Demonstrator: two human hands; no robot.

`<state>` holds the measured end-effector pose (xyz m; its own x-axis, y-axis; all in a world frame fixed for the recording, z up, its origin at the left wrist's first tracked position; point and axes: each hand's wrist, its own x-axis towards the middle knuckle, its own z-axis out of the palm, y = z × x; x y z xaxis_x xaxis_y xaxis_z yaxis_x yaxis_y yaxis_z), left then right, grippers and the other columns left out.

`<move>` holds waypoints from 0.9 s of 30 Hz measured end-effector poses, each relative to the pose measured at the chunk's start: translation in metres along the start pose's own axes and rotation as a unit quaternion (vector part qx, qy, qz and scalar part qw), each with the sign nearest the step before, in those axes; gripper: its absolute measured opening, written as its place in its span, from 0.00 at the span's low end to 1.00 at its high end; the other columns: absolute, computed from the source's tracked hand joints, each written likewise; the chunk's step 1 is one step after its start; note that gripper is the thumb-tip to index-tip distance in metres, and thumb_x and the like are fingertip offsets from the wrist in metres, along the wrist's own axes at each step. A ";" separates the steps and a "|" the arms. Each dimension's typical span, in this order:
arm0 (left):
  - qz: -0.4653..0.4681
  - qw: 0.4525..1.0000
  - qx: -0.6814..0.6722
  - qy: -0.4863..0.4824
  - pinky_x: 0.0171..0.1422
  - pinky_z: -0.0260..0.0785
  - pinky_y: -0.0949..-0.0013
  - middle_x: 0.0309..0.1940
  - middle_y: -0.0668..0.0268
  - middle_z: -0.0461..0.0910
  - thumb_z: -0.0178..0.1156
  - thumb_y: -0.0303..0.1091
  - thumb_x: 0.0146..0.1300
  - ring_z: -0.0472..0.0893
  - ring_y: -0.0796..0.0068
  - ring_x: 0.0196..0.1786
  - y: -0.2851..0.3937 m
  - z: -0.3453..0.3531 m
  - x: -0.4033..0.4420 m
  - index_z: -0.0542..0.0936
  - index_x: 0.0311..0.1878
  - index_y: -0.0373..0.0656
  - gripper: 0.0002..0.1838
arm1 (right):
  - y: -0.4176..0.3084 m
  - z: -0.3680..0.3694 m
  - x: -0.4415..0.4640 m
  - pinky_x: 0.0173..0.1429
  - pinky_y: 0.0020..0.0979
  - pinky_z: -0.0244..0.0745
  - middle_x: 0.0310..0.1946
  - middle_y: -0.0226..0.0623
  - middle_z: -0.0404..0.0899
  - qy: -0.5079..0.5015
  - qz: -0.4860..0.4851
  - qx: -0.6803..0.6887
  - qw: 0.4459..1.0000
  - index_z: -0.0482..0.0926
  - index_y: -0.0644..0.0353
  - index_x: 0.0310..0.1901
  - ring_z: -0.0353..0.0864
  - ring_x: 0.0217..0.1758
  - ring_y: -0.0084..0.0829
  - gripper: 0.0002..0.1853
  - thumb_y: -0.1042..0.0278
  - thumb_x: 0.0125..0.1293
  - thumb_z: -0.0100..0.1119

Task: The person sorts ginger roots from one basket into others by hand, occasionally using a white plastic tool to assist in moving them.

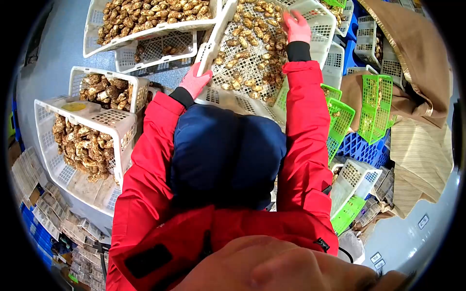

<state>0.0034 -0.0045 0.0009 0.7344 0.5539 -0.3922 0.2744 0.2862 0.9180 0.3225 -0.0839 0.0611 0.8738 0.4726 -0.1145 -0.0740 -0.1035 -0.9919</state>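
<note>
A white plastic crate [207, 53] with a lattice floor lies tilted in front of me, with mushrooms [266, 36] spread loosely over its bottom. My left hand [195, 81], in a pink glove, is closed around its near left rim, the thumb lying over the top edge. Over the far right part of the same crate is my right hand [297, 27], also gloved in pink. Its fingers stretch out a little apart above the mushrooms, slightly blurred at the tips, and I see nothing held in them.
A white crate heaped with mushrooms [150, 17] stands at the far left, above a sparsely filled crate [158, 50]. Two crates of larger mushrooms [85, 148] are nearer on the left. Green baskets [376, 106], a blue pallet [361, 145] and brown cloth [412, 53] are at right.
</note>
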 end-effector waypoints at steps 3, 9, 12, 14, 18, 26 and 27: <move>-0.029 0.999 0.021 0.006 0.48 0.65 0.72 0.40 0.62 0.73 0.59 0.39 0.53 0.71 0.75 0.42 0.002 0.000 -0.001 0.66 0.53 0.37 0.26 | -0.033 0.031 -0.004 0.41 0.28 0.71 0.38 0.34 0.77 -0.171 -0.010 0.080 0.982 0.69 0.60 0.53 0.78 0.36 0.28 0.28 0.54 0.53 0.59; -0.012 0.997 0.070 -0.005 0.53 0.61 0.74 0.47 0.64 0.71 0.57 0.34 0.54 0.69 0.77 0.48 -0.010 -0.005 0.000 0.65 0.54 0.36 0.25 | 0.078 0.028 -0.017 0.47 0.39 0.71 0.42 0.38 0.76 -0.095 -0.018 -0.752 0.652 0.68 0.52 0.53 0.75 0.47 0.34 0.29 0.48 0.50 0.59; 0.007 0.996 0.094 0.000 0.54 0.62 0.70 0.45 0.57 0.72 0.58 0.40 0.53 0.71 0.69 0.48 -0.008 -0.008 0.004 0.65 0.54 0.35 0.28 | 0.081 0.012 -0.010 0.46 0.38 0.71 0.41 0.37 0.77 -0.026 -0.040 -0.680 0.732 0.70 0.50 0.51 0.76 0.44 0.37 0.25 0.59 0.48 0.59; -0.017 0.996 0.083 0.012 0.53 0.63 0.69 0.44 0.55 0.73 0.59 0.41 0.51 0.72 0.67 0.48 -0.004 -0.004 0.002 0.66 0.53 0.35 0.29 | 0.081 0.000 -0.004 0.49 0.34 0.69 0.42 0.39 0.77 -0.010 -0.063 -0.645 0.762 0.70 0.47 0.51 0.76 0.45 0.37 0.26 0.60 0.46 0.59; -0.011 0.998 0.061 -0.003 0.51 0.64 0.71 0.44 0.57 0.73 0.60 0.41 0.51 0.72 0.70 0.46 0.000 -0.004 0.001 0.66 0.54 0.35 0.29 | 0.048 -0.018 -0.015 0.49 0.30 0.70 0.38 0.37 0.79 -0.036 0.039 -0.498 0.865 0.71 0.50 0.53 0.77 0.41 0.33 0.30 0.60 0.43 0.63; -0.010 0.990 0.139 -0.019 0.52 0.63 0.70 0.46 0.54 0.72 0.59 0.43 0.51 0.72 0.67 0.48 0.011 -0.005 -0.002 0.65 0.55 0.35 0.31 | -0.002 0.034 -0.013 0.55 0.28 0.64 0.50 0.44 0.72 -0.139 -0.091 -0.382 0.909 0.64 0.57 0.57 0.72 0.53 0.33 0.31 0.52 0.53 0.59; -0.021 0.985 0.170 0.016 0.54 0.62 0.68 0.47 0.52 0.71 0.59 0.45 0.52 0.71 0.64 0.49 0.004 -0.003 0.001 0.65 0.55 0.35 0.32 | 0.030 0.033 -0.012 0.52 0.30 0.67 0.48 0.45 0.73 -0.131 -0.072 -0.480 0.864 0.66 0.55 0.56 0.73 0.51 0.35 0.29 0.51 0.54 0.57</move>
<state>0.0032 -0.0002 0.0035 0.7000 0.5731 -0.4261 0.4992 0.0339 0.8658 0.2938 -0.0636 0.0309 0.6923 0.7104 -0.1270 0.5695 -0.6459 -0.5084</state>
